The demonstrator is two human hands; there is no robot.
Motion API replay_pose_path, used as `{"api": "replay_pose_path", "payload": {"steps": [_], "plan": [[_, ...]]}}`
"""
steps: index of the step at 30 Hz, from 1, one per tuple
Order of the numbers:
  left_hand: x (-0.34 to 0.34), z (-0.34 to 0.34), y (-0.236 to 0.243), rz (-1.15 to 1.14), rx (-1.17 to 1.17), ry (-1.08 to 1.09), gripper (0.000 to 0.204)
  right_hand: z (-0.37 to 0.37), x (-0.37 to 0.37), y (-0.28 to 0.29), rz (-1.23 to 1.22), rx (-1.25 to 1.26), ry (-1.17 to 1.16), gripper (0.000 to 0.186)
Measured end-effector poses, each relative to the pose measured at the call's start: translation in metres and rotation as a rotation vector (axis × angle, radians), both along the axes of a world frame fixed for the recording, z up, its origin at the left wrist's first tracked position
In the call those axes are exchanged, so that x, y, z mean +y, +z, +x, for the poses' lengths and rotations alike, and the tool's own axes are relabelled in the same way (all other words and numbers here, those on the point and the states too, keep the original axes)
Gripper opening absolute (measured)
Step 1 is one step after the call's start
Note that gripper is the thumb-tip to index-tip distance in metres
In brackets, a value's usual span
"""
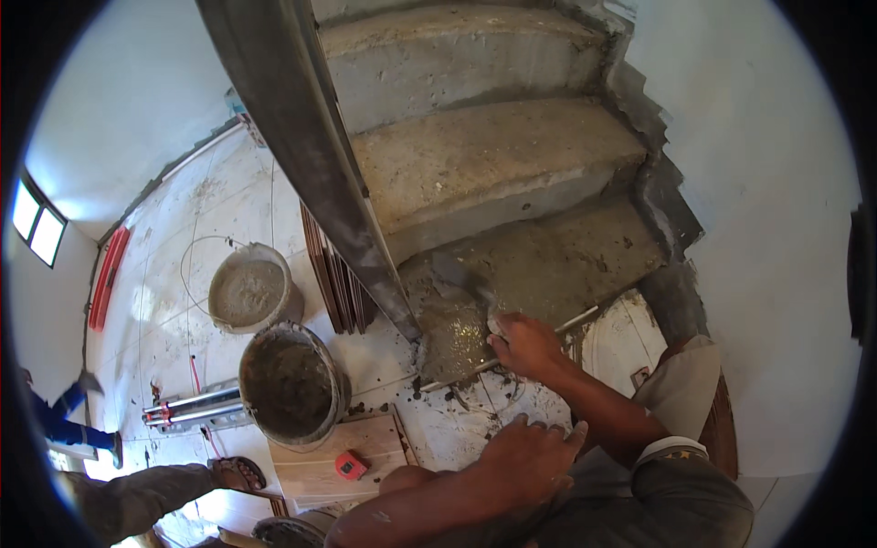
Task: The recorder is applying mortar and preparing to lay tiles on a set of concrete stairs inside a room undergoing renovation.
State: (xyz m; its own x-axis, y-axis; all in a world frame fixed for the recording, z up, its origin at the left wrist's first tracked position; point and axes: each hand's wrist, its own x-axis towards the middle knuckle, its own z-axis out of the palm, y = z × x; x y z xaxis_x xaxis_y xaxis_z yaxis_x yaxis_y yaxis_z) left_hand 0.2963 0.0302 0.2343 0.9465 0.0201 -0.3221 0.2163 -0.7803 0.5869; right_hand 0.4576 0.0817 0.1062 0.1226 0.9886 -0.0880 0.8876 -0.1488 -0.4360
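My right hand (530, 349) is closed around the handle of a trowel (449, 271). The blade rests on wet grey mortar (566, 260) spread over the lowest stair tread, close to the foot of a steel post. Just below the hand, a thin straight strip (585, 319) runs along the tread's front edge. My left hand (530, 459) hangs near my knees with its fingers stretched out and nothing in it.
Rough concrete steps (493, 151) climb ahead, beside a leaning steel post (301, 137). To the left stand two mortar buckets (251, 288), stacked brown boards (333, 274) and a red tape measure (350, 465) on a tile. Another person's sandalled foot (239, 473) and someone in blue (68, 416) are farther left.
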Motion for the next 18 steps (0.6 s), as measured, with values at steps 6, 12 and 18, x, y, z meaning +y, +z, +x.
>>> {"api": "replay_pose_path", "payload": {"steps": [6, 12, 18], "plan": [[-0.002, -0.004, 0.003, -0.013, -0.011, -0.001, 0.075, 0.021, 0.008, -0.011, 0.097, 0.028, -0.078, 0.039], [-0.014, -0.006, 0.002, 0.031, -0.097, 0.053, 0.075, 0.027, 0.009, -0.002, 0.126, -0.013, -0.096, 0.035], [-0.008, -0.001, 0.0, -0.011, 0.031, 0.012, 0.075, 0.005, 0.01, -0.003, -0.028, -0.08, -0.011, 0.04]]}}
